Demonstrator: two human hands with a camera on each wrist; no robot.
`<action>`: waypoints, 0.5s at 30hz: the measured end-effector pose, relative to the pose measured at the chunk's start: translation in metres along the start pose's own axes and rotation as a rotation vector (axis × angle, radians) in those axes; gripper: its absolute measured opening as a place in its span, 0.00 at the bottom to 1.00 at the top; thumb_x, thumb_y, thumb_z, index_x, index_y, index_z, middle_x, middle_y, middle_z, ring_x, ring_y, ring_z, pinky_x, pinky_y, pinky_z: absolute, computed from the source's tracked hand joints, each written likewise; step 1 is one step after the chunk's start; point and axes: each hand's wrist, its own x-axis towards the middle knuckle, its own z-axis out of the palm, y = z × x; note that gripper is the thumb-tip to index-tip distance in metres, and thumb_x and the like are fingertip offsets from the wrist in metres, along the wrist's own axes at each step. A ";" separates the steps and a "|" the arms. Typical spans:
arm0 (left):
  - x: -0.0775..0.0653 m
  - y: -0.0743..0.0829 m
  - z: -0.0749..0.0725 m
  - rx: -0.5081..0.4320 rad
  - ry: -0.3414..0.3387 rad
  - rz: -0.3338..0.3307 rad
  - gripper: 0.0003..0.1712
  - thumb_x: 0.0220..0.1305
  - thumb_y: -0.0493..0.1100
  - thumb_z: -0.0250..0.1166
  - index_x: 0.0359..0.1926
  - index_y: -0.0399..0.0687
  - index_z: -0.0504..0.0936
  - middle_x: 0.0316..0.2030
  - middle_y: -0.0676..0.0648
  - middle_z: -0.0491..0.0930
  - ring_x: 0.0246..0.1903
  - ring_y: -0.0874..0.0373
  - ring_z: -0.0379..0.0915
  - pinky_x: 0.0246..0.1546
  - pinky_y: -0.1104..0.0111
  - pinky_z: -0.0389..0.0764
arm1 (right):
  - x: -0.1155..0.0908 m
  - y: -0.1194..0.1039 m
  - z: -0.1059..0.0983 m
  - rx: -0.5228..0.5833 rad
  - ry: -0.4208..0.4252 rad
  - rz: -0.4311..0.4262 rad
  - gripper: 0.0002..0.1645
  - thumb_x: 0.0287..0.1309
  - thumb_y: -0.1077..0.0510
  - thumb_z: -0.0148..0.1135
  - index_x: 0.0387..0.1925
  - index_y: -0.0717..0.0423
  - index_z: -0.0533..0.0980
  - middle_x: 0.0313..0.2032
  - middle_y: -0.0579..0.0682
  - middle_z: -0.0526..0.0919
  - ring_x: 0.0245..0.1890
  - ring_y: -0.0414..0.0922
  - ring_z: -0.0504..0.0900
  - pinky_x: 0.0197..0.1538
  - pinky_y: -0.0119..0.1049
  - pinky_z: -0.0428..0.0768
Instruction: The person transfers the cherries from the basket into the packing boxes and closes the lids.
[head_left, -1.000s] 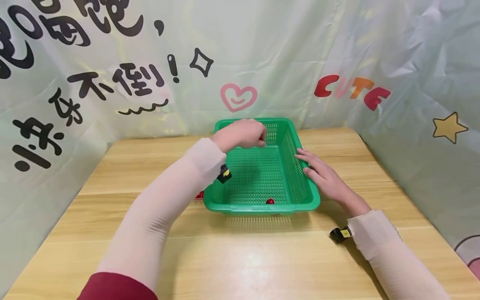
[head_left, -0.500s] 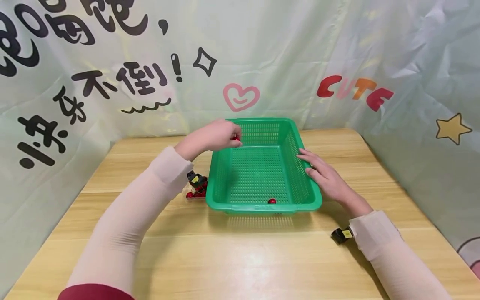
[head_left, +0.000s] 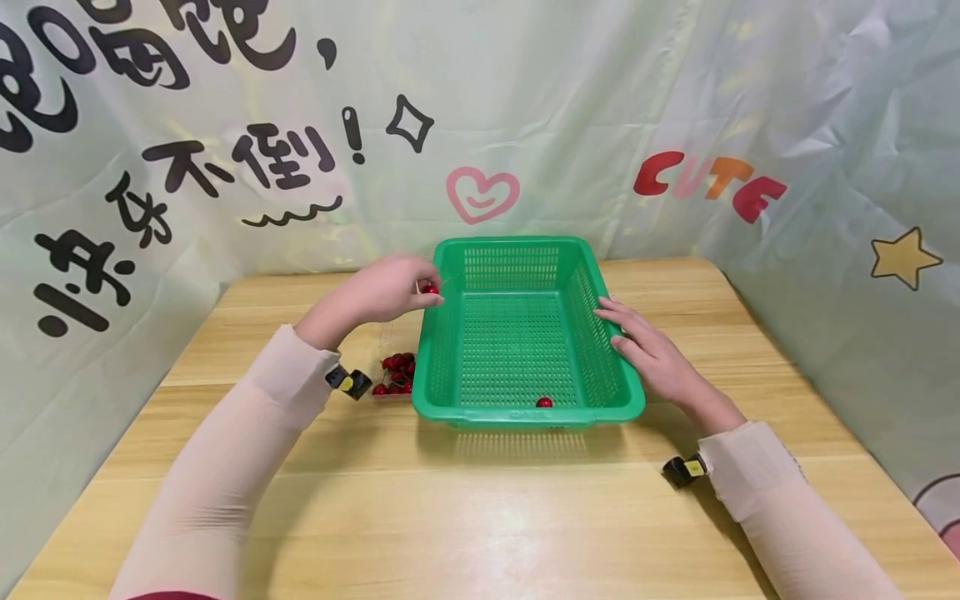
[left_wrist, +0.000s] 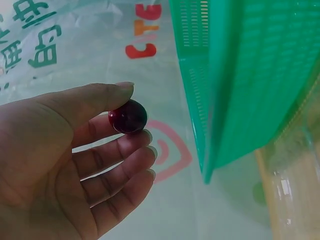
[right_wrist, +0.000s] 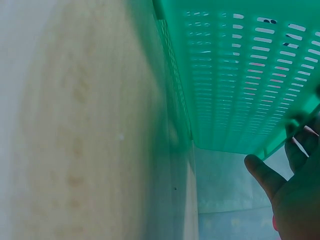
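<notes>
Between thumb and fingertips, my left hand (head_left: 378, 290) pinches a dark red cherry (left_wrist: 128, 116) just beyond the left rim of a green plastic basket (head_left: 517, 415). The remaining fingers stay loosely bent below it in the left wrist view. My right hand (head_left: 651, 354) rests on the basket's right rim, its fingers lying over the edge; in the right wrist view the thumb (right_wrist: 265, 175) touches near the rim. One cherry (head_left: 544, 402) lies inside, at the basket's near end. Against its left side, several cherries (head_left: 397, 372) sit in a clear plastic box (head_left: 393, 335), partly hidden by the basket.
A light wooden table (head_left: 480, 517) carries everything. Behind and at both sides hangs a pale printed curtain (head_left: 555, 108). Each wrist wears a small black camera, such as the left camera (head_left: 349, 383).
My left hand has moved left from above the basket to outside its left rim, with the cherry still pinched. The box of cherries has come into sight. My right hand stays put.
</notes>
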 end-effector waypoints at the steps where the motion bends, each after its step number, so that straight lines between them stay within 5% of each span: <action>1: -0.003 -0.002 0.001 -0.005 0.006 -0.002 0.10 0.68 0.47 0.64 0.41 0.45 0.82 0.36 0.49 0.81 0.34 0.54 0.75 0.40 0.59 0.76 | 0.000 0.000 0.000 0.004 0.000 -0.001 0.26 0.71 0.65 0.47 0.69 0.60 0.64 0.73 0.58 0.56 0.73 0.60 0.50 0.66 0.66 0.52; 15: -0.035 -0.022 0.013 -0.013 0.030 -0.050 0.10 0.68 0.47 0.64 0.42 0.47 0.84 0.35 0.51 0.80 0.32 0.56 0.75 0.38 0.60 0.76 | 0.000 -0.001 0.000 0.013 -0.002 0.004 0.26 0.71 0.65 0.46 0.69 0.61 0.64 0.73 0.58 0.55 0.73 0.60 0.50 0.65 0.67 0.52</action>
